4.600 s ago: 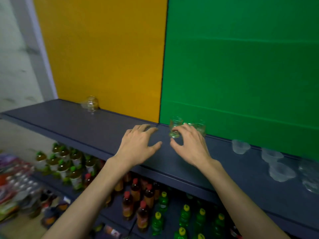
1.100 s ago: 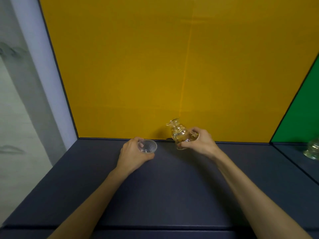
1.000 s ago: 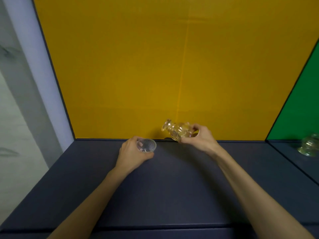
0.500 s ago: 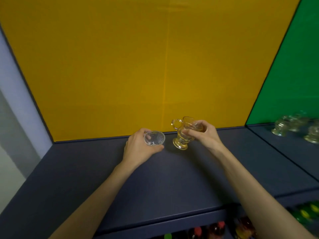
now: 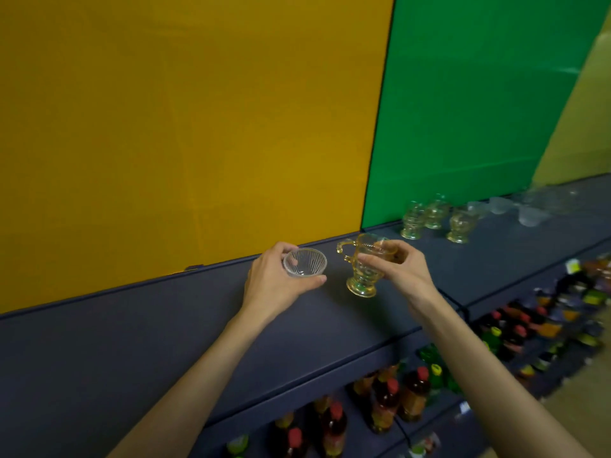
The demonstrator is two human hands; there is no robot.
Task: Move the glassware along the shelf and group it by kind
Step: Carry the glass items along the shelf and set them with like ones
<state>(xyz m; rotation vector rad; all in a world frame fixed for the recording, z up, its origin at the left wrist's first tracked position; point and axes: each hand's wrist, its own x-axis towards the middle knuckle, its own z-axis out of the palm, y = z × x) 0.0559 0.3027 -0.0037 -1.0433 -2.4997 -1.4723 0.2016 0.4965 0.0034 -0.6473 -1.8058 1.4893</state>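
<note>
A person's left hand cups a small clear ribbed glass bowl over a long dark grey-blue shelf, fingers wrapped round its far side and thumb along its near side, its open mouth tipped toward the camera. Just to its right, the right hand grips a clear footed glass mug with a curled handle by its rim, thumb on the near side and fingers over the top, handle pointing left toward the bowl; whether its foot touches the shelf or hangs just above it cannot be told. The mug looks amber against the yellow back panel. Farther right, before the green back panel, three matching footed glass mugs stand close together, and beyond them a blurred cluster of small clear bowls sits on the same shelf. Bottled drinks with red, yellow and green caps fill the lower shelves.
</note>
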